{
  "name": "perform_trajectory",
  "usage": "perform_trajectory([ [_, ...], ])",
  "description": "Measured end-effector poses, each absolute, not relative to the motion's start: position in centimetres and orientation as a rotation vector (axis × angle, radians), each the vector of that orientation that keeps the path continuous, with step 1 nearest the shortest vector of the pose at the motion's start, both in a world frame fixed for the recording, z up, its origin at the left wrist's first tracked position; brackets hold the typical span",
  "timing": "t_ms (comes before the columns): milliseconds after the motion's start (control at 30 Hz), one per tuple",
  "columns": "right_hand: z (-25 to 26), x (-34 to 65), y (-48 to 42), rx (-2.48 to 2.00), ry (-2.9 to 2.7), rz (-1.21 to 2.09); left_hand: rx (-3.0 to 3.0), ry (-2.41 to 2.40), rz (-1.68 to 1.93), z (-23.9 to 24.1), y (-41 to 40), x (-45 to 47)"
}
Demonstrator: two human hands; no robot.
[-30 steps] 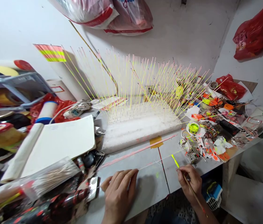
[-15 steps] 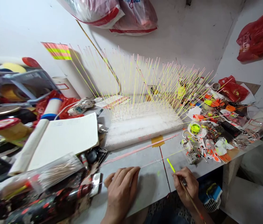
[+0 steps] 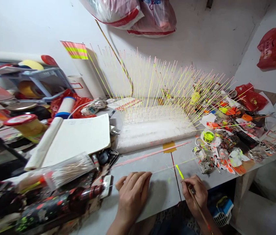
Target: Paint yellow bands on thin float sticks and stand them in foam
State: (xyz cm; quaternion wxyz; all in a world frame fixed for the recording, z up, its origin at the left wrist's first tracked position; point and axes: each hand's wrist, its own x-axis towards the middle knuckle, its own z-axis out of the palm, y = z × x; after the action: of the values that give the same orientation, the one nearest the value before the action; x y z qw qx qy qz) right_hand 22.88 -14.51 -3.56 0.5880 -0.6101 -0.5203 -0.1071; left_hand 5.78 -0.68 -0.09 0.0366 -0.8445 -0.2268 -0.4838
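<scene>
The right hand (image 3: 196, 193) has drawn in leftward, so the brush (image 3: 180, 172) tip, wet with yellow-green paint, now sits just beside the dark seam (image 3: 175, 176) across the desk (image 3: 162, 194); a second ago it was well to the right of it. The fingers are pinched shut on the brush handle, which slants back past the wrist.

The left hand (image 3: 133, 194) has barely shifted: it lies flat, palm down, with fingers stretched out and gripping nothing. Its fingertips (image 3: 147, 176) rest on the near end of a thin stick (image 3: 167, 167). That stick lies on the desk, running right and away under the brush tip.

Just behind it lies a pink rod (image 3: 152, 153), with a scrap of yellow tape (image 3: 169, 147) at its far side. Behind those, a white foam block (image 3: 152, 133) bristles with upright painted sticks (image 3: 157, 81). On the right, close to the brush hand, there's paint clutter and a yellow paint pot (image 3: 208, 136). An open notebook (image 3: 79, 138) and a bag of bare sticks (image 3: 64, 169) crowd the left.
</scene>
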Motion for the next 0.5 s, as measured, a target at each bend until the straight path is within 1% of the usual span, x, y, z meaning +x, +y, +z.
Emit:
perform_trajectory([
  [267, -4.42, 23.48, -14.98, -1.423, -1.187, -0.224, -2.628, -0.717, -1.430, -0.65, -0.60, 5.31],
  [500, -3.81, 22.70, -15.16, -1.374, -1.231, -0.174, -2.609, -0.730, -1.469, -0.30, -0.74, 5.53],
])
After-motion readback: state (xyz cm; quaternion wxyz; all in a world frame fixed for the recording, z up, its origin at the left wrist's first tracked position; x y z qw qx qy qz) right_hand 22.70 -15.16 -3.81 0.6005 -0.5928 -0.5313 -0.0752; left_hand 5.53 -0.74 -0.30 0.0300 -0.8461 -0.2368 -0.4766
